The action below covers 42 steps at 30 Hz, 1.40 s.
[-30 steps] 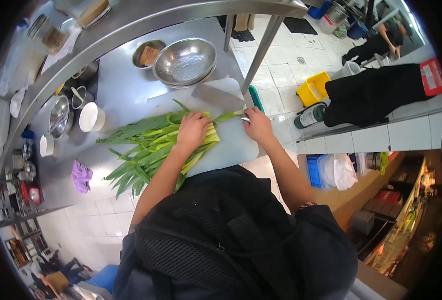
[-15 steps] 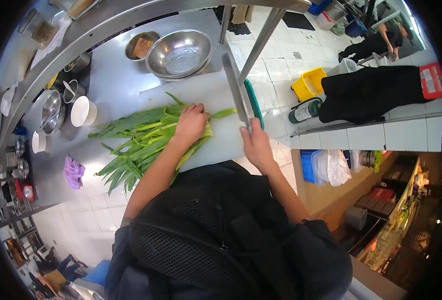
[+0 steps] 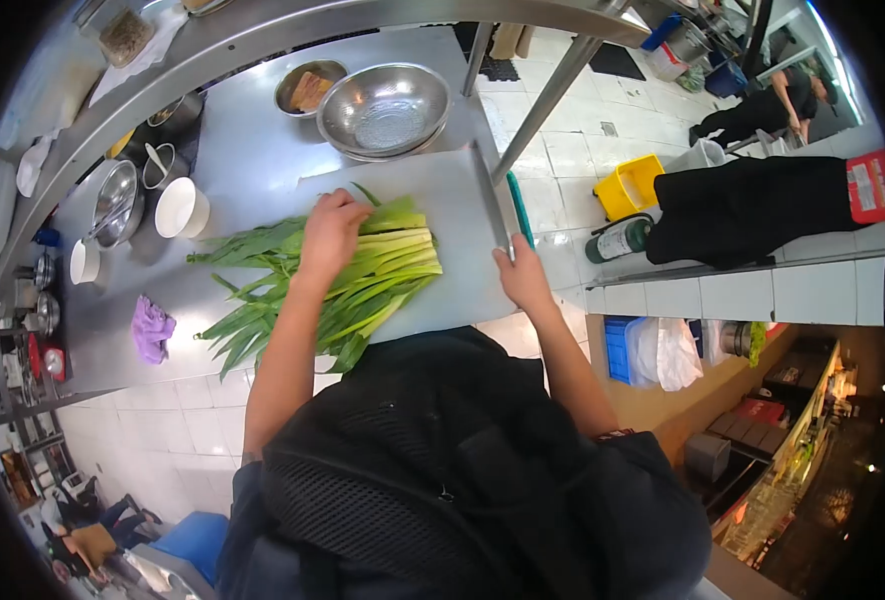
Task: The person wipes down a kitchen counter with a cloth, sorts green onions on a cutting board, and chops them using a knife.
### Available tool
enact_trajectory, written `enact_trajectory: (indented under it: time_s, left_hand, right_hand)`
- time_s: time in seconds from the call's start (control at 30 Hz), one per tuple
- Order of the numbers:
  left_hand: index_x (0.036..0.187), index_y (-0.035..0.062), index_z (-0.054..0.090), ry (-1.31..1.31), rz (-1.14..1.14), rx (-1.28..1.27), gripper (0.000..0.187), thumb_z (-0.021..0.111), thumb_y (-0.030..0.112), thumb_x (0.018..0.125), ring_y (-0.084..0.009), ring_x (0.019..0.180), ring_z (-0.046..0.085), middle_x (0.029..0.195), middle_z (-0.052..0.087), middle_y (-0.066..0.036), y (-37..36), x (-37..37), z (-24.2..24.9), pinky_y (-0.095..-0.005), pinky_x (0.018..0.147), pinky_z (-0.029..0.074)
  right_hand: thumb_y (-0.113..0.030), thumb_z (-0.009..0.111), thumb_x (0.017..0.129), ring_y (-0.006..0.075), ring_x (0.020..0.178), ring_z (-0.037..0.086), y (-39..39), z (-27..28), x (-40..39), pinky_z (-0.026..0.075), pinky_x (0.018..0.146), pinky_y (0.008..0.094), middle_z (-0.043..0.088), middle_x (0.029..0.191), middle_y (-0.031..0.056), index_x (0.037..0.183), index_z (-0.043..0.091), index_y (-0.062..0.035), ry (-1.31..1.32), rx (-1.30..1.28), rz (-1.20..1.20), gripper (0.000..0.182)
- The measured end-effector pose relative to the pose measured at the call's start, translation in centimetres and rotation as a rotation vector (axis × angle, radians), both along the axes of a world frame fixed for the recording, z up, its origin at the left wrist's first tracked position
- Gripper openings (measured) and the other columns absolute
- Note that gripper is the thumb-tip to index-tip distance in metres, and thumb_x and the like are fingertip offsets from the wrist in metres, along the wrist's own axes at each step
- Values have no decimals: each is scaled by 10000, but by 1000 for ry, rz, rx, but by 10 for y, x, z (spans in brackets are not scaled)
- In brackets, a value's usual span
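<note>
A spread pile of leek greens (image 3: 387, 265), long flat leaves with pale ends to the right, lies across the white cutting board (image 3: 459, 300) and over its left side. At the pile's far edge is my left hand (image 3: 332, 235), its fingers bent and closed on a leek leaf; the fingertips are partly hidden. My right hand (image 3: 525, 278) is wrapped round the handle of a large knife (image 3: 492, 195). Its long blade points away from me along the board's right edge, apart from the leaves.
Beyond the board stand a perforated metal bowl (image 3: 383, 108) and a smaller bowl (image 3: 308, 88) with brown food. White bowls (image 3: 182, 208) and a purple cloth (image 3: 152, 329) are at left. A metal shelf post (image 3: 547, 95) rises behind the board. Another person (image 3: 777, 105) bends down far right.
My left hand has moved left along the pile, uncovering the pale ends. A stalk that stuck out to the right now lies back with the others. The knife remains in my right hand.
</note>
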State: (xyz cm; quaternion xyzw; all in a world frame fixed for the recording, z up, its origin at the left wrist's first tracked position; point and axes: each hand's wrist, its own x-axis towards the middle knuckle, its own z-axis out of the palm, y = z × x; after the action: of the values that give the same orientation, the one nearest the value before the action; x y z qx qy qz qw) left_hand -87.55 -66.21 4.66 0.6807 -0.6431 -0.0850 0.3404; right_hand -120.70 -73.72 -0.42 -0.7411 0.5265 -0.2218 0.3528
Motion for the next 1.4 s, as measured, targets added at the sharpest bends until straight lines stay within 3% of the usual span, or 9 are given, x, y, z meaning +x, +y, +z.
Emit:
enact_trajectory:
  time_s: [0.13,0.2,0.3,0.5,0.63,0.8,0.97,1.13,1.4]
  left_hand:
    - [910,67,770,36,-2,50,100,700,68,839,-333,926,584,910,626,-101,21,16,-9,-445,820,476]
    - [882,56,760,16,-63,94,79,712,107,846,-332,933,582,922,626,-98,34,4,-10,-451,822,467]
    - [840,40,741,39,-92,137,138,725,175,863,-331,945,578,943,626,-93,41,-9,-21,-460,827,449]
    - [885,47,727,26,-9,269,162,726,209,881,-336,971,593,951,625,-100,20,-6,-18,-463,840,441]
    - [996,62,713,-18,-31,254,213,764,185,830,-335,1103,568,1099,611,-85,2,-5,-14,-491,912,443]
    - [1114,87,709,-62,-55,373,324,776,147,803,-332,1278,501,1303,576,-79,-6,-6,-13,-508,1038,413]
    - [1244,108,698,11,-33,350,499,790,184,759,-317,1324,489,1349,574,-79,-7,1,-23,-487,1050,410]
    - [1236,108,699,23,-7,360,494,777,198,757,-303,1318,495,1352,575,-72,-7,0,-27,-488,1053,406]
    - [1227,111,706,35,-5,341,473,775,213,770,-298,1303,507,1340,587,-61,-10,4,-36,-500,1046,399]
  right_hand:
    - [-224,651,958,492,964,660,3,38,10,517,807,550,681,1020,312,1169,550,-2,159,114,-72,323]
    - [-221,660,946,472,983,664,5,31,20,525,823,534,680,1131,262,1221,560,-35,-2,-231,-17,347]
    - [-187,698,909,434,1010,661,1,12,39,526,859,506,684,1169,204,1293,575,-68,126,-159,-19,420]
    - [-178,742,849,384,1006,635,6,4,44,531,816,492,629,1108,147,1167,632,-90,248,-223,75,348]
    - [-151,730,852,375,1029,624,-8,14,61,527,837,475,630,1109,138,1105,664,-80,212,-329,137,271]
    - [-67,661,875,370,1037,620,-49,8,113,524,874,457,622,1099,129,1093,670,-53,-68,-359,597,218]
    - [-83,687,853,371,1077,610,-53,14,127,516,916,450,614,1135,140,1144,673,-55,-57,-323,584,292]
    - [-112,710,831,353,1133,597,-57,7,140,510,974,446,619,1166,114,1196,679,-74,13,-230,553,369]
    - [-122,719,831,379,1062,623,-59,-4,145,533,907,467,627,1122,148,1079,708,-39,113,-289,515,262]
